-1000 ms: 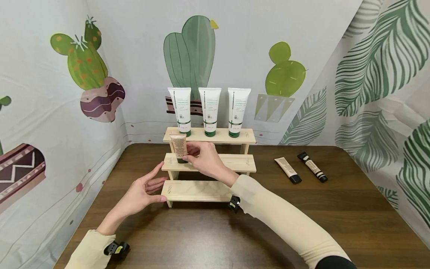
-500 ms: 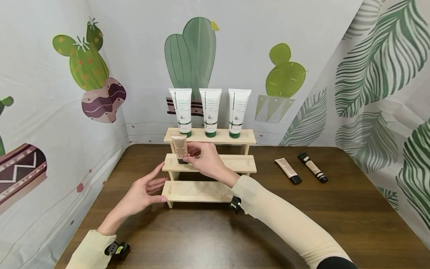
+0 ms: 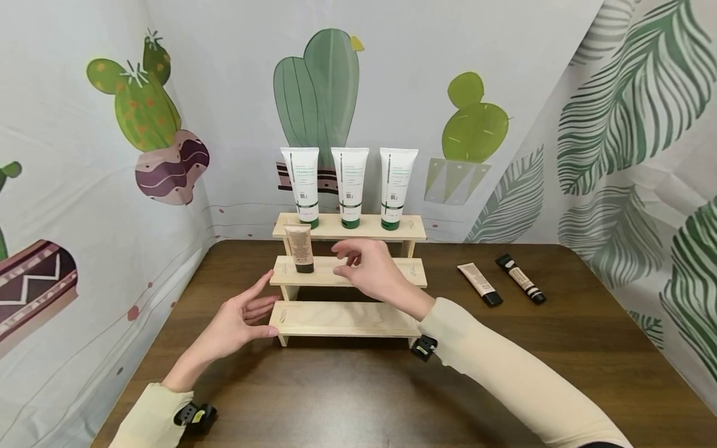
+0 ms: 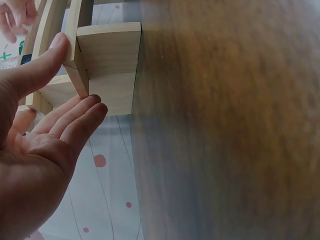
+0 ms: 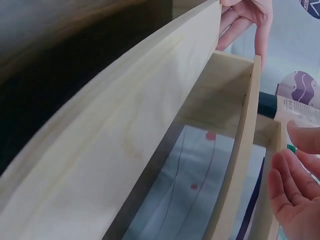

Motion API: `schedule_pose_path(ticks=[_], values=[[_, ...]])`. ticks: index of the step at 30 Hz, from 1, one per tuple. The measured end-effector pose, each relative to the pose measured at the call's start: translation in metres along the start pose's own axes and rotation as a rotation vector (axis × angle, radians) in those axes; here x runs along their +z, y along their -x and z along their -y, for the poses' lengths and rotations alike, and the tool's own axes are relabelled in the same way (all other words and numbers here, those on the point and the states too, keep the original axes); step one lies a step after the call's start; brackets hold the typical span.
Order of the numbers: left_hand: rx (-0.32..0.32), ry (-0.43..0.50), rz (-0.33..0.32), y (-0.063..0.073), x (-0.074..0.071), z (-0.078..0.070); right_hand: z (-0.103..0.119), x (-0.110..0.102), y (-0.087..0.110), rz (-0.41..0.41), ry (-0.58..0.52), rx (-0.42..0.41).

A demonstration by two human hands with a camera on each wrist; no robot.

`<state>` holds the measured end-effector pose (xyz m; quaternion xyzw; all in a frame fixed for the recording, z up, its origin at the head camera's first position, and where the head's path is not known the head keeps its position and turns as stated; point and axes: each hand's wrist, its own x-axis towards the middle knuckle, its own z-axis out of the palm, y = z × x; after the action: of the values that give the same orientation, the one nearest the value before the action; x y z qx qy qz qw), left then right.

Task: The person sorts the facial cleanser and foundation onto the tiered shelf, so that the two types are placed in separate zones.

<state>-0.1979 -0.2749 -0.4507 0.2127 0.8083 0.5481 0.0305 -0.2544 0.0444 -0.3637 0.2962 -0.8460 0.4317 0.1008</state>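
Observation:
A three-tier wooden display stand (image 3: 342, 316) stands on the table. On the left part of its middle tier, a small beige squeeze tube (image 3: 299, 246) is upright on its black cap. My right hand (image 3: 372, 270) hovers over that tier, to the right of the tube and apart from it, fingers loosely bent with nothing in them. My left hand (image 3: 235, 320) is at the stand's left side; in the left wrist view its thumb (image 4: 47, 62) touches a shelf edge and the extended fingers (image 4: 80, 120) lie against the side. Three white tubes (image 3: 350, 180) with green caps stand on the top tier.
To the right of the stand, a beige tube with a black cap (image 3: 478, 283) and a black-and-beige tube (image 3: 521, 278) lie flat on the brown wooden table (image 3: 347, 398). A printed cloth (image 3: 403, 74) with cactus and leaf patterns hangs behind.
My right hand has let go of the small beige tube and moved to the right. The tube stays upright on the middle tier. My left hand has not moved.

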Motion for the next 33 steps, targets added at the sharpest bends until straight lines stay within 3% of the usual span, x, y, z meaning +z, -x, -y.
schedule_pose_path(ticks=[11,23,33], values=[[0.002,-0.015,-0.002,0.002,0.000,0.001,-0.028,-0.053,0.051,-0.112,0.145,-0.032],[0.006,-0.009,0.003,0.000,0.000,0.000,-0.062,-0.115,0.107,-0.228,0.264,0.065],[0.007,-0.013,0.007,0.001,0.000,-0.003,-0.099,-0.151,0.130,-0.198,0.378,0.137]])
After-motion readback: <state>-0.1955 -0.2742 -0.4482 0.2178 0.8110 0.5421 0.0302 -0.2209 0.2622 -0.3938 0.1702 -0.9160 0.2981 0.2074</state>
